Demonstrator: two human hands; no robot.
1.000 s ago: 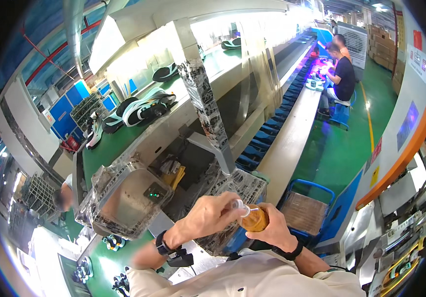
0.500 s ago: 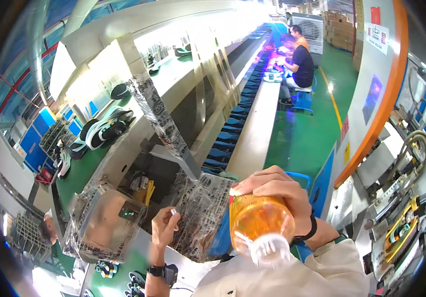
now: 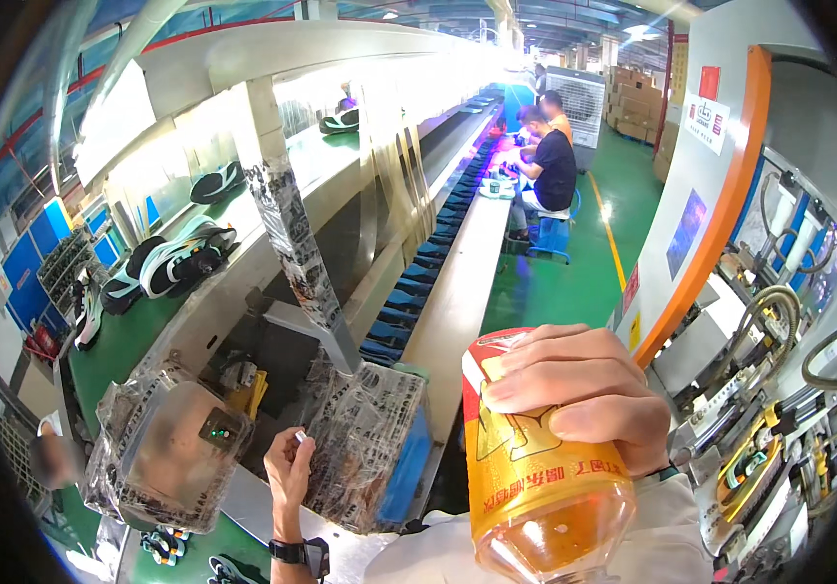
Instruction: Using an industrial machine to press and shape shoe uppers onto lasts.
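Observation:
My right hand [image 3: 589, 389] is wrapped around a plastic drink bottle [image 3: 545, 487] with a yellow-and-red label and amber liquid inside. The bottle is tipped up close in front of me; its neck runs out of the lower edge, so its mouth is hidden. To the left, my left hand [image 3: 289, 469] is closed, pinching a small white piece [image 3: 301, 437] between thumb and finger; its kind is too small to make out. That hand hovers beside a plastic-wrapped box [image 3: 365, 438], below the wrapped post.
A long conveyor [image 3: 407, 302] with dark shoe parts runs away from me. Shoes [image 3: 185, 258] stand on the green shelf at left. A plastic-wrapped machine housing [image 3: 170, 453] is at lower left, an orange-edged panel [image 3: 720, 185] at right. Two people [image 3: 550, 165] sit farther along.
The bottle has come nearer and is seen more from its side, label showing, with my right hand still around it. My view has tilted up. My left hand keeps its pinch.

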